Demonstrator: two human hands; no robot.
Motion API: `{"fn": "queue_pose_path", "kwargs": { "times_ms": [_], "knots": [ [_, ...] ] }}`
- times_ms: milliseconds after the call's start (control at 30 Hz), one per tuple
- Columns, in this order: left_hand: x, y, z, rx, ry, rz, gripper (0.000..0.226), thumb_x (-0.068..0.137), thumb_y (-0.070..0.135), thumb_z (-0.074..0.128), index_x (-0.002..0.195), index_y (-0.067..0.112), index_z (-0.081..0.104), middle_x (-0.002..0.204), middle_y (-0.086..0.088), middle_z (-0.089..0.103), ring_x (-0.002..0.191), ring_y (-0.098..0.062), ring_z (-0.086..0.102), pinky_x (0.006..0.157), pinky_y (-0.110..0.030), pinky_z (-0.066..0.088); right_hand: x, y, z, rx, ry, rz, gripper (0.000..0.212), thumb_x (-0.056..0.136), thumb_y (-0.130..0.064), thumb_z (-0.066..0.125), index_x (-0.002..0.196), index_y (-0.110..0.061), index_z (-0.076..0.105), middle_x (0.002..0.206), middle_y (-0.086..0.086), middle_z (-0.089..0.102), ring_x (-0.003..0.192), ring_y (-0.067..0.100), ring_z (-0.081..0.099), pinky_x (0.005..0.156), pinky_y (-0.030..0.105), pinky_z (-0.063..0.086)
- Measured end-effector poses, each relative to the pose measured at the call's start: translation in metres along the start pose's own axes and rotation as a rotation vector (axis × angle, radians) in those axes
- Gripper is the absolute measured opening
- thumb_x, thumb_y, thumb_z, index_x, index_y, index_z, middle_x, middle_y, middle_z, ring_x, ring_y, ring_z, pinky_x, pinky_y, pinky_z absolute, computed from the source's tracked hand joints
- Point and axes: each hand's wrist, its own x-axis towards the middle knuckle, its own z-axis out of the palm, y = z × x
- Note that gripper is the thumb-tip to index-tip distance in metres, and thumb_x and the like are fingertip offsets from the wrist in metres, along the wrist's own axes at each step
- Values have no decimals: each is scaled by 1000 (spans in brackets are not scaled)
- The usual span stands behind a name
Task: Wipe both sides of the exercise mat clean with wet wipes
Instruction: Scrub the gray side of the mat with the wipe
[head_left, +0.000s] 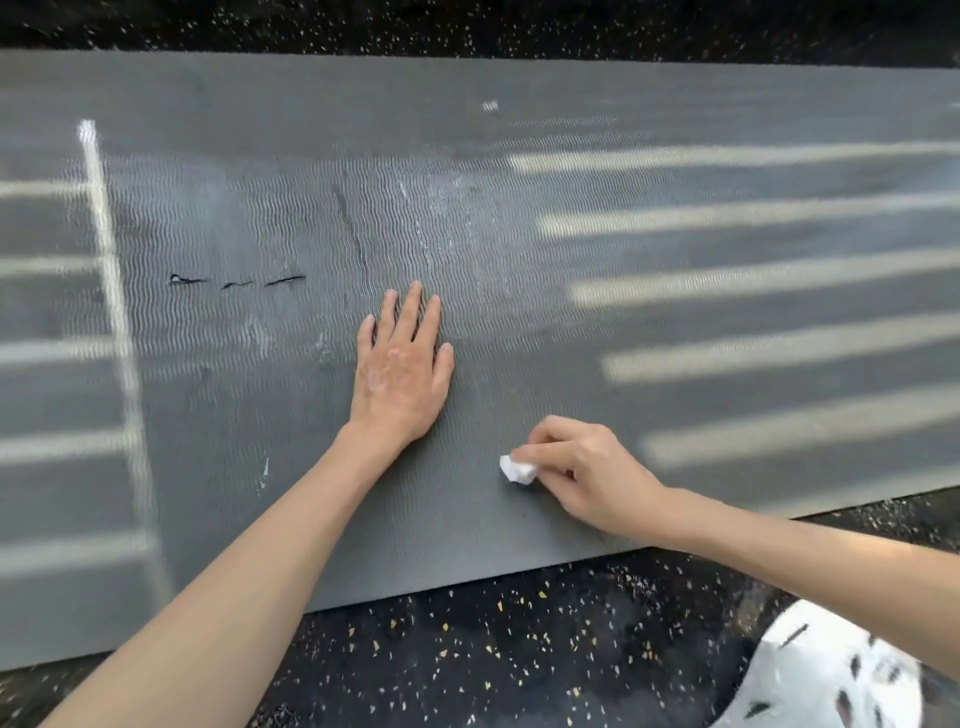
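— Mat (519, 249) is lying flat on the floor; left hand (400, 374) is pressing it, fingers spread.
— Right hand (587, 473), pinching the balled wipe (517, 469), is scrubbing near the edge; overlapping strokes are helping.

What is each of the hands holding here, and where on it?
Right hand pinches a crumpled wet wipe by its right end. Left hand holds nothing, flat on the mat.

Black speckled floor (519, 644), striped sunlight
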Motion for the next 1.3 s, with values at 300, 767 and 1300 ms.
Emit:
{"fn": "queue_pose_path", "kwargs": {
  "times_ms": [300, 767, 1300],
  "knots": [
    [-4, 2, 2, 59, -8, -42, 57, 106, 35, 27, 158, 18, 11, 166, -3, 2, 152, -25, 0, 121, -42, 3, -22, -11, 1, 7, -59, -125, 18, 87, 1, 61, 93, -14, 70, 87, -3, 54, 69, 2, 42, 67, 7, 31],
    [-84, 48, 37, 143, 39, -6, 61, 99, 36, 22, 151, 7, 33, 159, -14, 28, 146, -36, 28, 116, -47, 28, -64, 2, 13, -75, -140, -260, 19, 92, -9, 47, 89, -5, 66, 85, 3, 52, 66, 16, 49, 56, 25, 44],
    [-83, 52, 38, 84, 59, -30, 62, 98, 37, 26, 153, 8, 31, 161, -11, 24, 148, -34, 21, 118, -47, 22, -76, 30, -5, -115, -108, -266, 21, 93, -9, 43, 89, -5, 63, 84, 2, 49, 64, 15, 43, 51, 28, 42]
  ]
}}
